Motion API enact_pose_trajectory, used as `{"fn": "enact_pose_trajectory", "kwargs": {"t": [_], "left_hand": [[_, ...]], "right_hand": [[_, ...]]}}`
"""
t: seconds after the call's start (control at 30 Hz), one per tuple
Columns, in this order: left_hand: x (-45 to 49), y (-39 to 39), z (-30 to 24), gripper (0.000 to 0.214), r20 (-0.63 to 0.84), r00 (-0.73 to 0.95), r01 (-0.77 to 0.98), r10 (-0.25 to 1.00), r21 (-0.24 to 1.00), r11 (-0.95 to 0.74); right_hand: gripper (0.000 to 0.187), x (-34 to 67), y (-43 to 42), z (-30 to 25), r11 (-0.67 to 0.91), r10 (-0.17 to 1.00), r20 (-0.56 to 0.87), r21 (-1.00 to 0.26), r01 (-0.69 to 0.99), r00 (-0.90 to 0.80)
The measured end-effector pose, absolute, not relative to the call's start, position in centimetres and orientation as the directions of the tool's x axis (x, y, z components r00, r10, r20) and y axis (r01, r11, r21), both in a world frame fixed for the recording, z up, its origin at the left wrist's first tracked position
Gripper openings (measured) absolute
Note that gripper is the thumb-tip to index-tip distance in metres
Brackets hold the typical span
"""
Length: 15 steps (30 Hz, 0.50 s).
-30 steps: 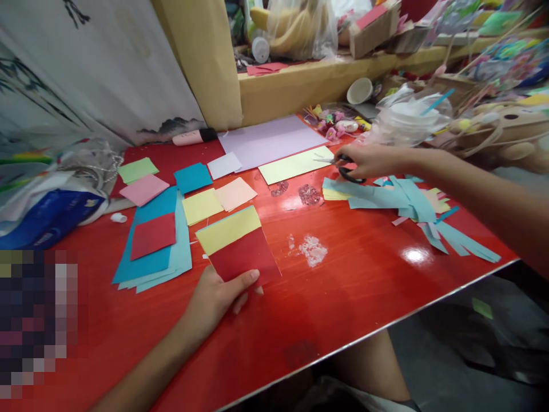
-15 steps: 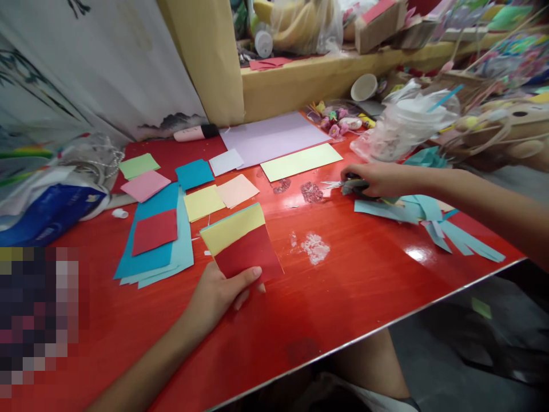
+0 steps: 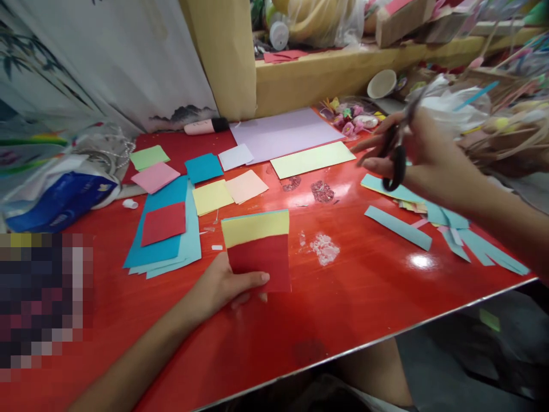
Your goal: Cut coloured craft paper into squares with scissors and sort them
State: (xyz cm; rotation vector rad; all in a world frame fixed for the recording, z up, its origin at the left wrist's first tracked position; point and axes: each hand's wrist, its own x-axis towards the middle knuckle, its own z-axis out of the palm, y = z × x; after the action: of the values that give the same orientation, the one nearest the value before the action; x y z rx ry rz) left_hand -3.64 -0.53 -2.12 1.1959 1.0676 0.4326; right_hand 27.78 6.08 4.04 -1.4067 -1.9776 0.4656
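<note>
My left hand (image 3: pixel 227 283) pinches the lower left corner of a small stack of paper cards (image 3: pixel 259 249), red on top with yellow and blue edges showing behind, held just above the red table (image 3: pixel 364 286). My right hand (image 3: pixel 422 154) is raised over the right side of the table. Its fingers are through the black handles of a pair of scissors (image 3: pixel 397 151), blades pointing up and away. Light blue paper strips (image 3: pixel 398 226) lie on the table below that hand.
Coloured paper squares (image 3: pixel 210 194) and a blue sheet with a red square (image 3: pixel 163 226) lie at the left. A lilac sheet (image 3: pixel 285 131) and a pale yellow strip (image 3: pixel 313 159) lie further back. A plastic bag (image 3: pixel 64 197) sits far left; craft clutter crowds the back right.
My right hand has lifted the scissors off the table from among the blue strips and raised them. My left hand has turned the card stack a little more upright.
</note>
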Motion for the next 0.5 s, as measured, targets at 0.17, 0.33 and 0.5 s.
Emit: {"fn": "enact_pose_trajectory", "kwargs": {"t": [0.17, 0.33, 0.5], "left_hand": [[-4.1, -0.3, -1.7, 0.023, -0.509, 0.512, 0.318, 0.692, 0.861, 0.398], [-4.1, -0.1, -1.6, 0.009, -0.486, 0.554, 0.273, 0.676, 0.873, 0.404], [-4.2, 0.2, -1.5, 0.014, -0.457, 0.569, 0.201, 0.683, 0.883, 0.424]], "right_hand": [[0.039, 19.7, 3.5, 4.0, 0.273, 0.857, 0.111, -0.927, 0.259, -0.504], [0.037, 16.9, 3.4, 3.5, 0.149, 0.751, -0.103, -0.936, 0.319, -0.653], [0.036, 16.7, 3.8, 2.6, 0.078, 0.806, -0.116, -0.951, 0.300, -0.580]]}}
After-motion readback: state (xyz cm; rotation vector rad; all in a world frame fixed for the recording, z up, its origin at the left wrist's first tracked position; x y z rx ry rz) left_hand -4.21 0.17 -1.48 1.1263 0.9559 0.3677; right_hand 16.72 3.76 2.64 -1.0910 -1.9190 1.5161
